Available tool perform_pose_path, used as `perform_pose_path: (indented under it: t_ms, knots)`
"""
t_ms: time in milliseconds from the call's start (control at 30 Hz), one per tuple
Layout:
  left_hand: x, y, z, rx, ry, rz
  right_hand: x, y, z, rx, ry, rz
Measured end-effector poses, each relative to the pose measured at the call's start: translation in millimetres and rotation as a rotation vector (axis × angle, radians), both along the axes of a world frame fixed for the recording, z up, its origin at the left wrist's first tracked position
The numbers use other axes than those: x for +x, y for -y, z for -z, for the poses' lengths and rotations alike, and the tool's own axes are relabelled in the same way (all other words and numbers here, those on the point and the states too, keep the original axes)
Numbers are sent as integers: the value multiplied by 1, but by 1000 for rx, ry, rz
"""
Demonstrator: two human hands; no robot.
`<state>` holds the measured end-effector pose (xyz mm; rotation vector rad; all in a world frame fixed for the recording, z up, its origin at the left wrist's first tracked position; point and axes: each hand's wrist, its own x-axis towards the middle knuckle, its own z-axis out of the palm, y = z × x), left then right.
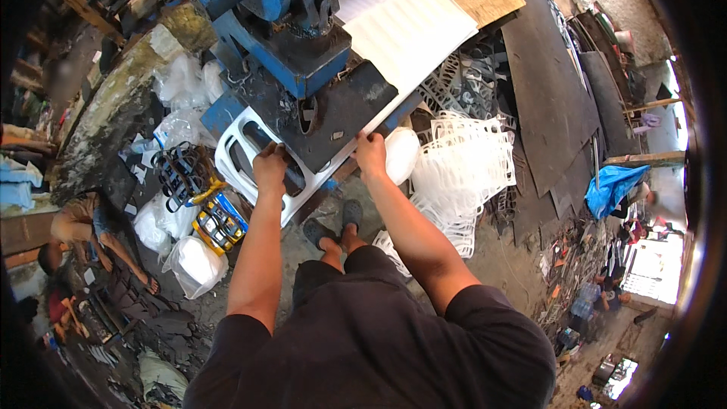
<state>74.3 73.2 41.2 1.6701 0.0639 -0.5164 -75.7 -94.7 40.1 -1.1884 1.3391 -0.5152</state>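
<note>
So the left hand (pixel 270 170) has its fingers curled around a bar of the white cut-out sheet (pixel 232 153), closed on it but partly hidden by the hand itself, and the right hand (pixel 371 155) has its fingers closed on the sheet's long edge, just by the corner of a dark plate (pixel 344 117). The sheet sits at the front of a chunky blue press (pixel 307 64), its cut-out end sticking out to the left and its edge running up to the right alongside the plate. Behind that, a stack of ribbed white sheets (pixel 413 26) lies at an angle, next to a bit of wooden board (pixel 492 4). Right of the right hand there's a big messy heap of white lattice offcuts (pixel 466 163), with a rounded white bundle (pixel 401 153) tucked between. Over on the left, some yellow and blue strappy pieces (pixel 219 220) sit near a stuffed clear plastic bag (pixel 195 265), and another person (pixel 79 223) is down low past those.
</note>
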Motion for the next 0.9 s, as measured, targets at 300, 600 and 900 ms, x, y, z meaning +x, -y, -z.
perform_pose_path:
  t_ms: [300, 600, 900]
  knots:
    - [145, 18, -15, 602, 1024, 503, 5, -80, -6, 326, 224, -52]
    - [163, 5, 21, 640, 1114, 636, 17, -75, -57, 503, 111, -73]
    - [114, 6, -19, 326, 893, 91, -10, -64, -44, 481, 284, -151]
